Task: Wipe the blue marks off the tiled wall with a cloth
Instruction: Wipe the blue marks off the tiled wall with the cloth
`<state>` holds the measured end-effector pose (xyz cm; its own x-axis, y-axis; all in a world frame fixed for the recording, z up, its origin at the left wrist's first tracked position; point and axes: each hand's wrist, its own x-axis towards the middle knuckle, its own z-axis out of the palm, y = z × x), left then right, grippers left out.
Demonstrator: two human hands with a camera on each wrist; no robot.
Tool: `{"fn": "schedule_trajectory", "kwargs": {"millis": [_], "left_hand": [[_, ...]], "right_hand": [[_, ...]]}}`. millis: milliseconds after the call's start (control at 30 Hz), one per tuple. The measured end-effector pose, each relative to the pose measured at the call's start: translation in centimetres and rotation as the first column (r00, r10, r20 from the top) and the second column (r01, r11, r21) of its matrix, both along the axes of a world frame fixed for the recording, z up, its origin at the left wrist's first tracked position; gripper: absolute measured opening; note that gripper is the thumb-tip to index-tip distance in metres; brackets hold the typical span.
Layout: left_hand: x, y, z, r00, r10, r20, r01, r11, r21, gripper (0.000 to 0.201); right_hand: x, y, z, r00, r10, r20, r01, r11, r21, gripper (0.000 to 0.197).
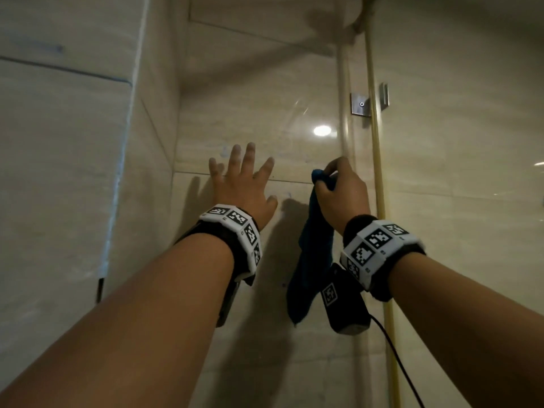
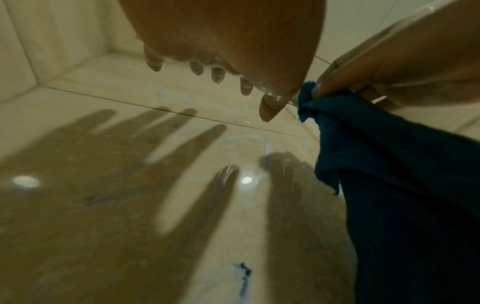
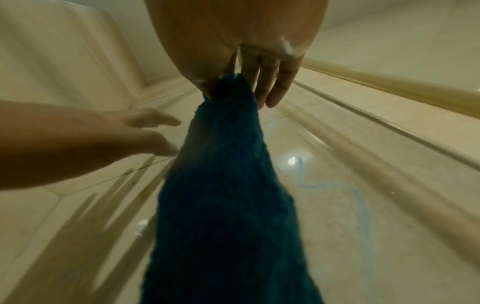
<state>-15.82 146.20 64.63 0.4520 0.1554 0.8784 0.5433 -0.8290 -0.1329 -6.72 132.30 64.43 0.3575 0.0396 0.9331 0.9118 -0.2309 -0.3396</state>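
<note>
My left hand (image 1: 242,179) is spread with straight fingers against the beige tiled wall (image 1: 259,113), over a grout line. Just to its right my right hand (image 1: 338,187) pinches the top of a dark blue cloth (image 1: 312,260), which hangs down loose in front of the wall. Faint, smeared blue marks (image 2: 259,144) show on the tile between the hands, and a darker blue mark (image 2: 242,275) lies lower down. In the right wrist view the cloth (image 3: 228,185) hangs from the thumb and forefinger, with a pale blue line (image 3: 358,197) beside it.
A glass panel with a gold-coloured edge strip (image 1: 379,187) and a metal bracket (image 1: 360,103) stands right of my right hand. A tiled side wall (image 1: 153,142) juts out on the left. A black cable (image 1: 403,363) hangs from my right wrist.
</note>
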Motion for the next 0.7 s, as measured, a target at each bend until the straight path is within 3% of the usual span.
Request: {"fn": "schedule_trajectory", "kwargs": {"millis": [400,567,700], "left_hand": [[2.9,2.9,1.2,0.998,0.013,0.057,-0.012,1.000,-0.013,0.088],[3.2,3.4,1.1,0.997,0.021,0.072,-0.021,1.000,-0.001,0.087],[3.3,3.3,1.2,0.997,0.032,0.068,-0.031,0.999,-0.013,0.086]], "right_hand": [[3.3,2.5,5.9,0.971,-0.136,0.196,0.153,0.986,-0.072,0.018],[4.2,3.7,5.2,0.874,-0.294,0.387,0.305,0.952,0.034,0.020],[4.4,4.6,3.5,0.866,-0.219,0.450,0.243,0.970,0.004,0.025]]}}
